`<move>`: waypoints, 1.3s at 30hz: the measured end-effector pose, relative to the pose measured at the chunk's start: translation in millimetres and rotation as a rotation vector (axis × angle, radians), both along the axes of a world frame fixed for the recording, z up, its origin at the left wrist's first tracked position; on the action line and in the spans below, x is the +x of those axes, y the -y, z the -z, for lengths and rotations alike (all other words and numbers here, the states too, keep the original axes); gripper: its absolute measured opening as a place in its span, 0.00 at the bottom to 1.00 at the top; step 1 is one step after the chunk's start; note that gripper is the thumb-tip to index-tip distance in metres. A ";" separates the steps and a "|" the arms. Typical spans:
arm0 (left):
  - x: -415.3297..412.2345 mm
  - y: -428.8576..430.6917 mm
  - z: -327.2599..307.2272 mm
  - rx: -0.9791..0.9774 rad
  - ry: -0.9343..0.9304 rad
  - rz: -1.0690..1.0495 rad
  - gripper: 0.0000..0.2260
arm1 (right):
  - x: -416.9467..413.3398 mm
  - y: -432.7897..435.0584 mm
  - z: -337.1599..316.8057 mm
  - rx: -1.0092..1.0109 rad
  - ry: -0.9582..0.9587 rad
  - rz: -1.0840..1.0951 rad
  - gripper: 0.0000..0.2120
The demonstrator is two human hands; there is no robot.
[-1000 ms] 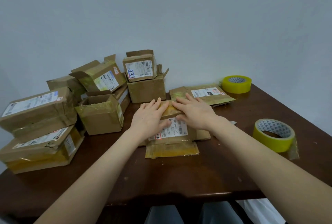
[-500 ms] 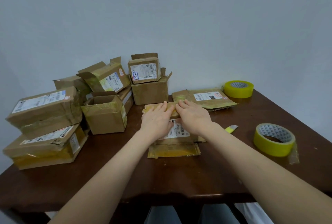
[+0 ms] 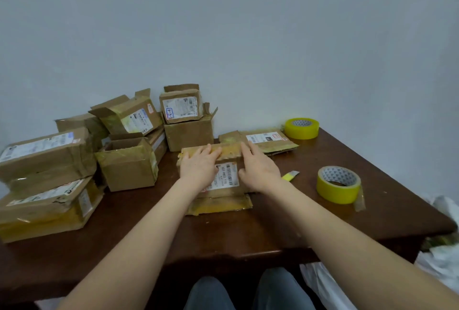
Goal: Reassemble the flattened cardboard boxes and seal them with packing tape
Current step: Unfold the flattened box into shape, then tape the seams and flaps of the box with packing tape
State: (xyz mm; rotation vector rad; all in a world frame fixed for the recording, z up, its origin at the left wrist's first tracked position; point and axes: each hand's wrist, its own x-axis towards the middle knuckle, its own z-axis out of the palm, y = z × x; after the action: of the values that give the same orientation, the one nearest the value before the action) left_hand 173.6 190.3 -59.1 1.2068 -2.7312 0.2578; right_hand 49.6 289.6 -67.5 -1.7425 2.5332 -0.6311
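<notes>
blue "3-3-" sticker (image 3: 170,113) on stacked box (image 3: 180,95)

Dark wooden table (image 3: 248,232) bears cardboard boxes (image 3: 129,163), two tape rolls (image 3: 338,184)

Blocked 9 to 11 o'clock by piled boxes (image 3: 129,163), 3 o'clock by tape roll (image 3: 335,193), open surface (image 3: 248,232) toward 6 o'clock.

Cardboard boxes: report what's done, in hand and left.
Done: a pile of taped boxes stands at the left. In hand: the left hand and right hand press on the labelled box at centre. Left: the flattened box behind it and the open-topped box; the near tape roll and far tape roll lie idle.
</notes>
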 end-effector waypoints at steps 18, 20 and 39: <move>4.4 2.3 -1.7 -0.007 -0.015 0.023 0.26 | -74.9 -67.6 20.0 0.209 0.044 0.409 0.17; 5.7 0.8 -2.5 0.008 -0.022 0.003 0.26 | -75.2 -60.4 19.3 0.219 0.038 0.460 0.21; 30.4 21.8 -26.4 0.783 -0.958 0.046 0.16 | -10.8 56.6 -82.7 -0.717 1.740 -0.194 0.11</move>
State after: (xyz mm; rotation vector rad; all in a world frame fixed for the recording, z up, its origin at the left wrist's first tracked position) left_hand 204.0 168.5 -32.8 0.9782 -1.9649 -1.1703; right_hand 38.8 233.0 15.3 -0.5994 0.8981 -1.9287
